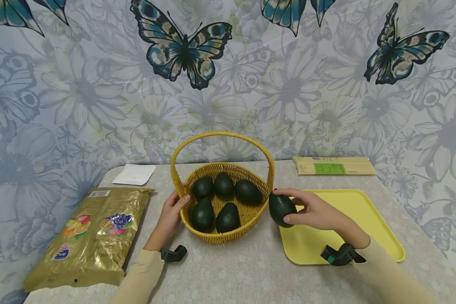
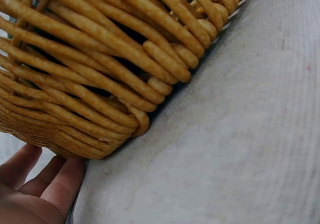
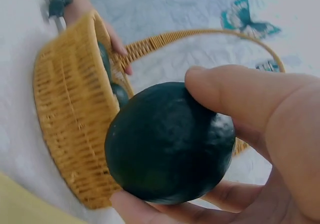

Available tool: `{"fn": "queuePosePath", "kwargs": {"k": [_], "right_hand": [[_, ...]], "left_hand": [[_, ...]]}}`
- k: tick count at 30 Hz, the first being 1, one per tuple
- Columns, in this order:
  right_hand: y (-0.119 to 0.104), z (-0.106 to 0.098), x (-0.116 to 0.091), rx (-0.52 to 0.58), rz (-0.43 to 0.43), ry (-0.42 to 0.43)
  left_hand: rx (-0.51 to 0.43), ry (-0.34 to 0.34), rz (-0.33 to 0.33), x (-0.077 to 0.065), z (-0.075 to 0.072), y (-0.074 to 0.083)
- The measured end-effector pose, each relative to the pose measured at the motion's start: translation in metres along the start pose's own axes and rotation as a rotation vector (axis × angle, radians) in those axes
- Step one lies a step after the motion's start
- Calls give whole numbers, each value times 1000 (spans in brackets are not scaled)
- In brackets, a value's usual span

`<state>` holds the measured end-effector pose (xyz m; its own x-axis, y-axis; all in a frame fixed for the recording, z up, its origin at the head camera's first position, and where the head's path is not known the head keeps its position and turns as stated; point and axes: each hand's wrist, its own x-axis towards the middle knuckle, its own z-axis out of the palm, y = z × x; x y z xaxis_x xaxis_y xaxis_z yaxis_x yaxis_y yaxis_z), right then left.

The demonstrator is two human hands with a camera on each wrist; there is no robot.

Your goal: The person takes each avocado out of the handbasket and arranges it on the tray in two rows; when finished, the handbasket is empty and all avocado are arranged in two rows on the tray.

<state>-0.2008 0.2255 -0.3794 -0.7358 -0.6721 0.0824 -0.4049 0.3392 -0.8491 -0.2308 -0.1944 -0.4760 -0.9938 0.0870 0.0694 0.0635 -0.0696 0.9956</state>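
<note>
A dark green avocado (image 1: 282, 209) is gripped between the thumb and fingers of my right hand (image 1: 313, 210), beside the basket's right side and over the tray's left edge. In the right wrist view the same avocado (image 3: 170, 143) fills the middle. My left hand (image 1: 172, 211) holds the left rim of the yellow wicker basket (image 1: 220, 239), thumb over the edge near the handle's base. Fingers (image 2: 65, 184) touch the woven wall in the left wrist view. Several avocados (image 1: 228, 218) lie inside the basket, under its tall arched handle (image 1: 222, 134).
A yellow tray (image 1: 342, 236) lies at the right, partly under my right forearm. On the left is a gold candy bag (image 1: 95, 236), with a white packet (image 1: 134, 174) behind it. A beige package with a green label (image 1: 334, 166) sits at the back right, near the patterned wall.
</note>
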Motion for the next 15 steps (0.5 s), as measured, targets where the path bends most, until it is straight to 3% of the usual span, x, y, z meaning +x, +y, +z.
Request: {"fn": "queuePosePath", "kwargs": {"k": [10,15], "right_hand": [[32,-15,4,8,81,104],[43,-19,7,85,158,124]], "left_hand": [[-9,10,-12,1,0,-2],[-14,15,-11,1,1,-1]]}}
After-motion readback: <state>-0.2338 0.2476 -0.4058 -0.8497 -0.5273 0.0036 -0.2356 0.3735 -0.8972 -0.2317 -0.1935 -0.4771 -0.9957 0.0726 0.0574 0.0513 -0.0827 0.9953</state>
